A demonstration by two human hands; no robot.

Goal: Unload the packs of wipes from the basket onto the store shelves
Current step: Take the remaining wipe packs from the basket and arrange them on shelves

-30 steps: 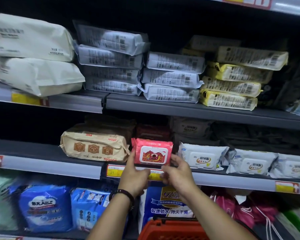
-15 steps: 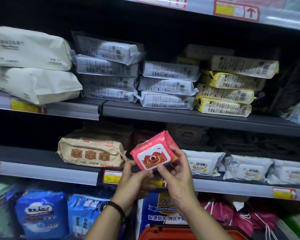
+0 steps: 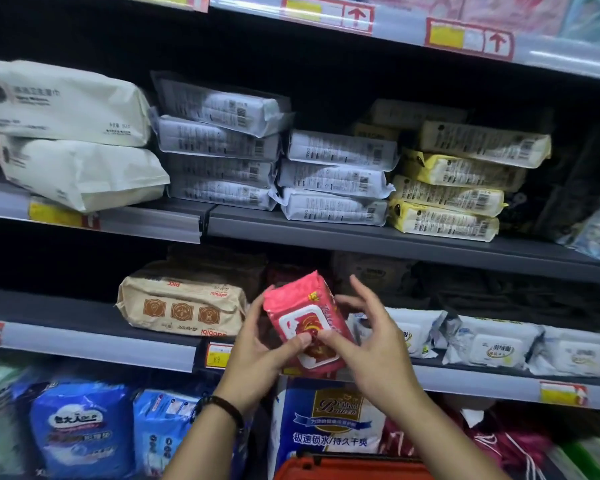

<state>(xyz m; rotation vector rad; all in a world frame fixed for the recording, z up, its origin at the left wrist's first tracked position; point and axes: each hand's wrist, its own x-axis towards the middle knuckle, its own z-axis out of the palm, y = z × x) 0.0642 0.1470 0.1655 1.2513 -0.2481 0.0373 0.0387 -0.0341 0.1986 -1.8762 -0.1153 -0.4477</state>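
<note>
- The shelving [image 3: 84, 344] fills the wall behind both hands. Its middle shelf runs level with them.
- Above the hands sit flat stacks of grey-white packs [image 3: 333, 178]. Yellow packs [image 3: 458, 195] are stacked up and to the right, and big cream packs [image 3: 66, 105] are up and to the left.
- A tan pack [image 3: 184, 303] lies on the middle shelf, just left of the left hand. A row of white packs [image 3: 492, 348] runs along the same shelf past the right hand.
- Below the wrists stands a blue-and-white pack [image 3: 326, 427], and under that shows the rim of the red basket [image 3: 343, 467].
- The pink pack of wipes [image 3: 305, 320] is held between the two hands in front of the middle shelf's edge. It is tilted, with its lid label facing out.
- The left hand [image 3: 260, 355] grips the pack's left side, thumb on the front.
- The right hand [image 3: 374, 344] pinches the right side. Its thumb is on the lid and one finger is at the edge. The other fingers are splayed upward.
- A dark band [image 3: 222, 407] circles the left wrist.
</note>
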